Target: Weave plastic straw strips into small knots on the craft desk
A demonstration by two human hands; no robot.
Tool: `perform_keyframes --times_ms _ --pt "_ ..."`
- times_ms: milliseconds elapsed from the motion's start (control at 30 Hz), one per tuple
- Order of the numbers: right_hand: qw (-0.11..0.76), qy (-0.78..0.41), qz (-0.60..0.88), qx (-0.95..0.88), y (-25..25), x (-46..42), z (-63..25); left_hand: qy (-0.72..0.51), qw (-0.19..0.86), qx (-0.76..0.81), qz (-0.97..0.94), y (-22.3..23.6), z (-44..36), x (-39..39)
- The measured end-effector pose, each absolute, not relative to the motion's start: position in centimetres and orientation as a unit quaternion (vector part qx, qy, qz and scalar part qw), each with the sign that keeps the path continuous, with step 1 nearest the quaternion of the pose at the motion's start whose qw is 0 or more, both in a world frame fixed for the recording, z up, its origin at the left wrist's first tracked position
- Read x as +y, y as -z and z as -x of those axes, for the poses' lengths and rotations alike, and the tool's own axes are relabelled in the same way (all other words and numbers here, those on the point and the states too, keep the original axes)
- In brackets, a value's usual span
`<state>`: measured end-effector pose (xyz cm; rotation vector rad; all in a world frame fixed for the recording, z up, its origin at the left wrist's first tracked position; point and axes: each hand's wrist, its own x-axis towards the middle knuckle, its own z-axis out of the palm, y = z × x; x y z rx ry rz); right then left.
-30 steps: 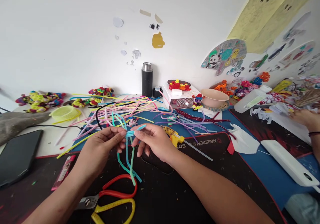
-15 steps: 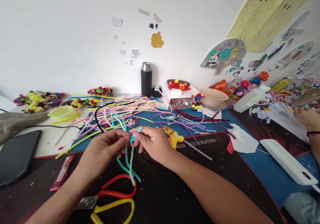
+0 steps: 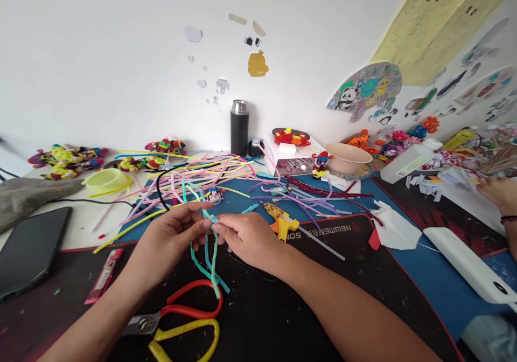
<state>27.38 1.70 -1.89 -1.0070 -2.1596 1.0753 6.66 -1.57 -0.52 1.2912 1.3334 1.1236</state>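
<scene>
My left hand (image 3: 169,238) and my right hand (image 3: 246,238) meet at their fingertips over the dark mat (image 3: 258,319). Both pinch a small bundle of teal and green pipe cleaners (image 3: 210,254), whose ends hang down toward me and stick up behind my left fingers. A short teal end (image 3: 249,208) pokes out beyond my right hand. Red and yellow handled scissors (image 3: 181,319) lie just below the hanging ends. A yellow glue gun (image 3: 283,223) rests right of my right hand.
A heap of coloured pipe cleaners (image 3: 210,176) covers the blue mat behind my hands. A black flask (image 3: 239,127), a beige bowl (image 3: 347,158), a phone (image 3: 28,251) at left and a white power strip (image 3: 468,265) at right stand around. Another person's hand (image 3: 498,192) works at far right.
My right hand has slid along the teal bundle toward my left hand and dropped slightly; the free teal end now sticks out behind it. My left hand has held still.
</scene>
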Motion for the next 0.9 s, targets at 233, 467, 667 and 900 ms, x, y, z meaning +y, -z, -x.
perform_keyframes --times_ms 233,467,667,900 --pt "0.231 -0.433 0.351 -0.797 1.7 1.7 -27.5 -0.421 0.481 0.530 -0.558 0.1 -6.0 -1.8" --pt "0.244 -0.521 0.342 -0.743 1.8 1.5 -27.3 -0.451 0.523 0.521 -0.502 -0.2 -6.6 -1.6" --pt "0.258 -0.343 0.388 -0.816 1.6 1.3 -27.2 -0.470 0.564 0.515 -0.443 0.7 -6.8 -1.4" --pt "0.226 -0.273 0.376 -0.856 1.7 1.1 -27.2 -0.463 0.582 0.516 -0.425 0.6 -7.2 -1.6"
